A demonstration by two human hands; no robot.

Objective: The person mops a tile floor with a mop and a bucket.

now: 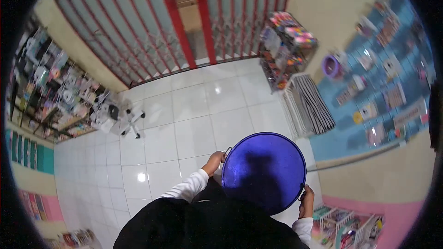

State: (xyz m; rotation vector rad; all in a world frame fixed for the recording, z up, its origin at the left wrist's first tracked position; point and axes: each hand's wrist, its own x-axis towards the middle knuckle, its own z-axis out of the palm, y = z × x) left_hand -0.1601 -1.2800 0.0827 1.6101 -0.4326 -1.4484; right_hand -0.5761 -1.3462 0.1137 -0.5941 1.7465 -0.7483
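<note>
A: how r the hands sitting, L to R?
B: left hand (214, 163) reaches fwd, fingers closed on a thin loop at the rim. Next, the round blue disc (258, 170), smooth n shiny w/ a thin dark edge, btwn both hands above glossy white floor tiles (194, 106).
A: n the other?
B: right hand (307, 202)'s lower, fingers curled at the disc's lower-right edge, exact grip unclear tbh.

The round lid (264, 174) is blue-violet (darker where shadowed), the gate (177, 23) red, the folded cloth (314, 103) black-and-white striped.
</note>
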